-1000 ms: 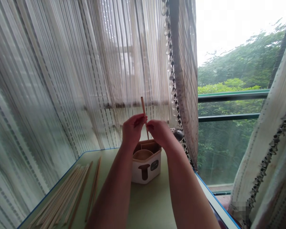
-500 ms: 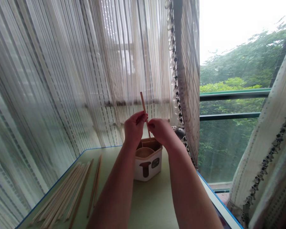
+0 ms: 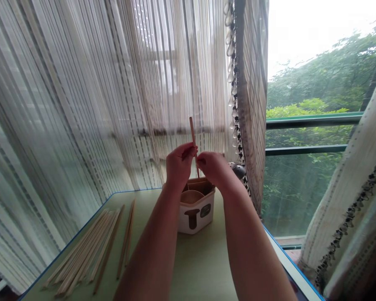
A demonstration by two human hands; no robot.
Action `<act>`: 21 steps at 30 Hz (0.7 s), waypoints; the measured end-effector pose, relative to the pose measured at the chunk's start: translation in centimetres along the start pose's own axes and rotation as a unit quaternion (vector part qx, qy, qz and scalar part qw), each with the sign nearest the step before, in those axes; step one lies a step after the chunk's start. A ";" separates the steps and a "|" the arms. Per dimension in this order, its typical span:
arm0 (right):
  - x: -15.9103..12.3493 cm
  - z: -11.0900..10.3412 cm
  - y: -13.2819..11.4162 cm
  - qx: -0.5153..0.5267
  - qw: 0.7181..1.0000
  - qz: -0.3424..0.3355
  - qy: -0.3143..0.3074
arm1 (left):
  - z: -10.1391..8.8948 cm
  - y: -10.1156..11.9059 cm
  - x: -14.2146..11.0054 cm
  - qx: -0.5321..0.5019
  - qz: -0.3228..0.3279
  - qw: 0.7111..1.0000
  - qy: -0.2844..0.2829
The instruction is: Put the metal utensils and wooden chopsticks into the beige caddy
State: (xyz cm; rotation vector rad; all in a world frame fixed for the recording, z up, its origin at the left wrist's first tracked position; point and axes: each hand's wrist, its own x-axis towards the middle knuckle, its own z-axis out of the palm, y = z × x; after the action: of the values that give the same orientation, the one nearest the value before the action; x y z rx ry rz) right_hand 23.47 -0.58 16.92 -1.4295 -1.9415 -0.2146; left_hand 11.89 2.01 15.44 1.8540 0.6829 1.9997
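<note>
A wooden chopstick (image 3: pixel 192 130) stands nearly upright, leaning a little to the left at its top. My left hand (image 3: pixel 179 164) pinches it around the middle, and my right hand (image 3: pixel 213 168) closes on it just below. Its lower end comes down at the back part of a white holder with brown compartments (image 3: pixel 196 217); the exact tip is hard to make out. Part of the holder's rim is hidden behind my hands. On the table to the left lie a fanned bundle of pale chopsticks (image 3: pixel 84 255) and a few darker chopsticks (image 3: pixel 127 238) beside it.
The pale green table (image 3: pixel 200 267) has a blue edge. A striped sheer curtain (image 3: pixel 81 104) hangs close behind it. A dark rounded object (image 3: pixel 238 170) sits behind my right wrist. On the right, a window shows a railing (image 3: pixel 313 122) and trees.
The view has shifted slightly. Both hands keep their pinch on the chopstick, which now stands a little more upright, with its lower end slightly higher against the holder.
</note>
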 end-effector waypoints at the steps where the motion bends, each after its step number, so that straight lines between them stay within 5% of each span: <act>1: 0.1 0.2 0.0 -0.009 1.000 0.004 -0.013 | 0.0 -0.3 0.0 0.003 -0.010 1.000 -0.009; 13: 0.8 3.0 0.4 -0.074 0.989 0.035 -0.123 | 0.1 -4.5 0.1 -0.063 -0.092 0.994 -0.007; 21: 0.7 3.9 0.4 -0.048 0.993 0.035 -0.104 | -0.6 -5.4 0.2 -0.025 -0.116 0.993 0.002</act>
State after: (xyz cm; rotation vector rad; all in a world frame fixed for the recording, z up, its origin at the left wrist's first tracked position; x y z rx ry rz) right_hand 22.03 2.18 14.37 -1.6348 -2.0679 -0.1312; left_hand 10.78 6.54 12.65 1.6594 0.8013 1.8544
